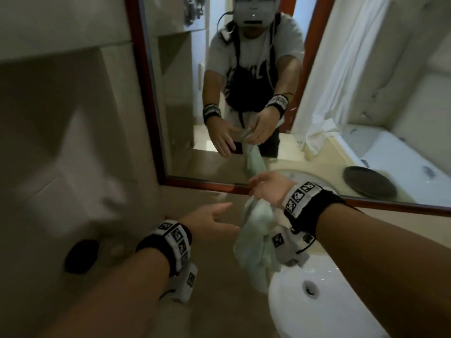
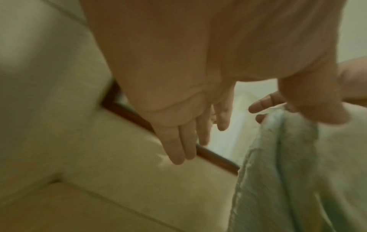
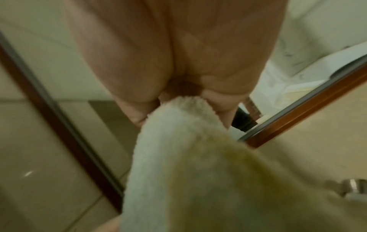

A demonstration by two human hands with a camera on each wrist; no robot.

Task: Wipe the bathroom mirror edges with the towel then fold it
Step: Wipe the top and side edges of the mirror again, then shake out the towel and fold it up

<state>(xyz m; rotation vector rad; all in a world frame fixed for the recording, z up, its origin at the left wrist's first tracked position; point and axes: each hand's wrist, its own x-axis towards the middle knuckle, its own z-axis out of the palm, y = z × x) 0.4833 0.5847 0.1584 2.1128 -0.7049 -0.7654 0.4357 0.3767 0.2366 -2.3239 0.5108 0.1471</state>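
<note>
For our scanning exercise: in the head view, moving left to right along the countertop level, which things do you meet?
Black round object → left hand → towel → right hand → sink drain

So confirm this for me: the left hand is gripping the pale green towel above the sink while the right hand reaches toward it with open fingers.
The hands are swapped. The right hand grips the pale green towel, which hangs beside the sink, partly over its rim; the left hand reaches toward it with open fingers. The head view shows this, and the right wrist view shows the towel bunched in that hand's curled fingers.
</note>
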